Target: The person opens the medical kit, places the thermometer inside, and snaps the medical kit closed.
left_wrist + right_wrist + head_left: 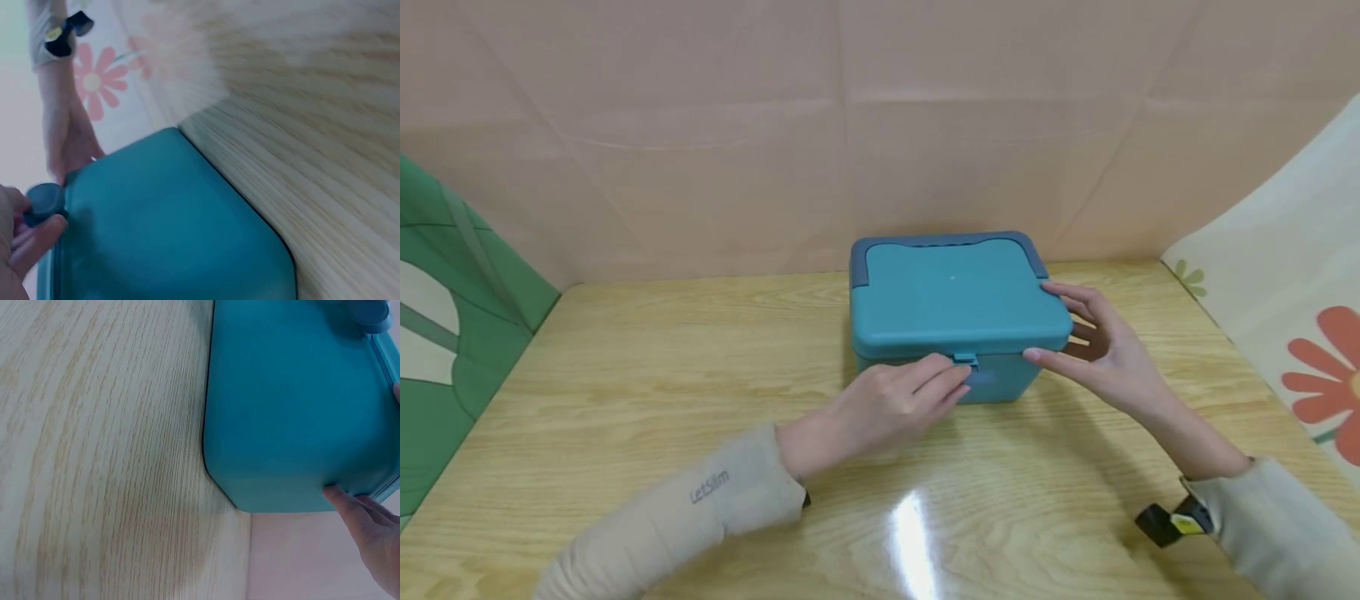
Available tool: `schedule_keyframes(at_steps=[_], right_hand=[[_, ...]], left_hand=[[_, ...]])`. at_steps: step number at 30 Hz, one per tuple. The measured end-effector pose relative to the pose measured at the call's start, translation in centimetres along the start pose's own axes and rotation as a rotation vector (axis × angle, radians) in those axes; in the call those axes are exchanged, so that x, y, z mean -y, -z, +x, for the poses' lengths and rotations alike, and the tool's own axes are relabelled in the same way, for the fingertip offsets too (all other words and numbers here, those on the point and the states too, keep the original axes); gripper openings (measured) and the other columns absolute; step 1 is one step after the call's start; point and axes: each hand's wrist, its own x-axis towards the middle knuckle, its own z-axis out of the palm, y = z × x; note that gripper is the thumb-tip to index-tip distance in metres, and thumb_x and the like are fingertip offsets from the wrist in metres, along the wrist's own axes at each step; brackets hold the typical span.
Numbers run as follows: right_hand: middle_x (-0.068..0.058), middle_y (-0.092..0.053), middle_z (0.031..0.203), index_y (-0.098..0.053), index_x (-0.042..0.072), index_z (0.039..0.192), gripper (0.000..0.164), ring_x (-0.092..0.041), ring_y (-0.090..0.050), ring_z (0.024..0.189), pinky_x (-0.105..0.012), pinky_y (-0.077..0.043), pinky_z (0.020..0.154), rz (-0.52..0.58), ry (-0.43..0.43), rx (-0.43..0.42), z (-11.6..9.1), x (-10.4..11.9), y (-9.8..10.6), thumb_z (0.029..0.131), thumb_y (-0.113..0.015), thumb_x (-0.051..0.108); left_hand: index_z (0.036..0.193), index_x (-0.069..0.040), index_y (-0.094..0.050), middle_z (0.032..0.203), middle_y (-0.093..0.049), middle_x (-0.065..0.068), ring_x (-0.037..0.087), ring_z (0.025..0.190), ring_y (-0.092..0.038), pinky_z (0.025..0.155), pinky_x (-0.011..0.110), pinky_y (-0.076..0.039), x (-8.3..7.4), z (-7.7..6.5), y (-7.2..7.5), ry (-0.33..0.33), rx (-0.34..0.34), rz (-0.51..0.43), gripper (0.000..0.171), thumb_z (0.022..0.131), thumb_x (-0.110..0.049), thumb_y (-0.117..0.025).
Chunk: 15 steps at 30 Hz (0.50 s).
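A teal storage box (955, 292) with a grey-blue handle (947, 240) folded flat round the back of its lid stands on the table. The lid is down. At the middle of the front rim, my left hand (906, 396) pinches the front latch (44, 201) between thumb and fingers; the latch sticks out from the box wall. My right hand (1101, 342) holds the right end of the box. Its thumb lies at the front rim and the index fingertip at the lid's right edge, while other fingertips (337, 494) touch the end wall in the right wrist view.
The wood-grain table (662, 358) reaches back to a pale pink sheet (700, 167). A green printed cloth (460, 333) borders it on the left, and a white cloth with a red flower (1330, 383) on the right.
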Motion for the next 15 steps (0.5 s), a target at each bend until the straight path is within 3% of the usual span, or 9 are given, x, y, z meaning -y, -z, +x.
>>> schedule_keyframes(at_steps=[6,15], right_hand=[[-0.009,-0.035,0.145,-0.033,0.016,0.148,0.08,-0.001,-0.052,0.113,-0.013,-0.051,0.083,0.008,0.001,0.0,0.0,-0.1,-0.1,0.081,-0.069,-0.008],[-0.008,-0.036,0.144,-0.034,0.015,0.148,0.079,-0.001,-0.053,0.113,-0.013,-0.051,0.083,0.017,0.009,-0.007,0.0,-0.2,-0.1,0.081,-0.069,-0.009]], left_hand=[[0.101,-0.003,-0.067,0.089,-0.065,0.003,0.007,0.079,-0.066,0.068,0.009,-0.051,-0.6,0.4,0.3,0.218,0.038,-0.146,0.02,0.084,-0.013,-0.073],[0.095,-0.003,-0.067,0.085,-0.065,0.003,0.008,0.073,-0.064,0.063,0.008,-0.048,-1.3,0.8,0.5,0.388,0.04,-0.25,0.01,0.088,-0.01,-0.069]])
